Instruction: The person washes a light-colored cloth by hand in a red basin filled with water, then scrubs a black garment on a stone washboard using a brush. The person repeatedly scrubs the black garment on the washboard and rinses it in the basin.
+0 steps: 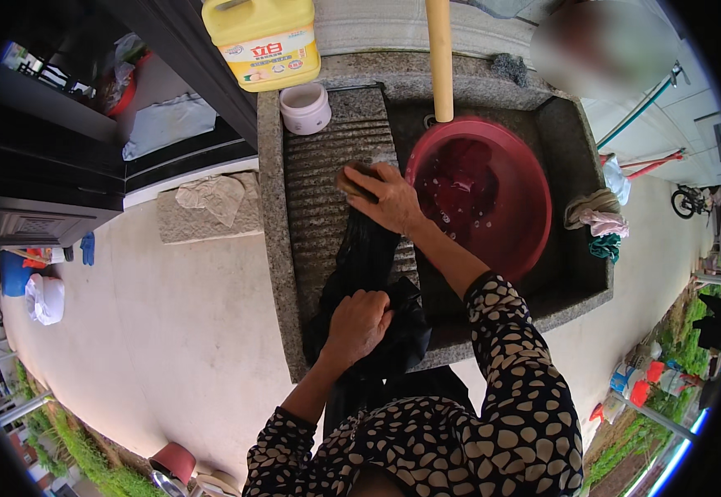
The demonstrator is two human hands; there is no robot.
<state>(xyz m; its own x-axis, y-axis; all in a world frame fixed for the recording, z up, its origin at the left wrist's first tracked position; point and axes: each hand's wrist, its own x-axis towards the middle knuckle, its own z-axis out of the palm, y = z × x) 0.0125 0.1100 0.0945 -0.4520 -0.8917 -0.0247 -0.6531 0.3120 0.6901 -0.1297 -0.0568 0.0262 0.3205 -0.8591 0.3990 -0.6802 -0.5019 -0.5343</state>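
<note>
A wet black garment (366, 253) is spread down the ribbed stone washboard (311, 215), on the left side of a stone sink. My left hand (356, 325) is closed on its bunched lower end, near the front edge. Farther up the ribs, my right hand (388, 201) grips a brown scrubbing brush (355, 180) at the garment's upper end. The brush's underside is hidden. To the right, in the sink basin, sits a red plastic basin (534, 199) with water and dark red cloth (464, 170) in it.
A white pot (305, 109) and a yellow detergent jug (265, 50) stand at the far left corner. A tan pipe (440, 62) comes down over the red basin. Rags (596, 219) hang over the sink's right rim. A stone slab (209, 211) with a cloth lies left.
</note>
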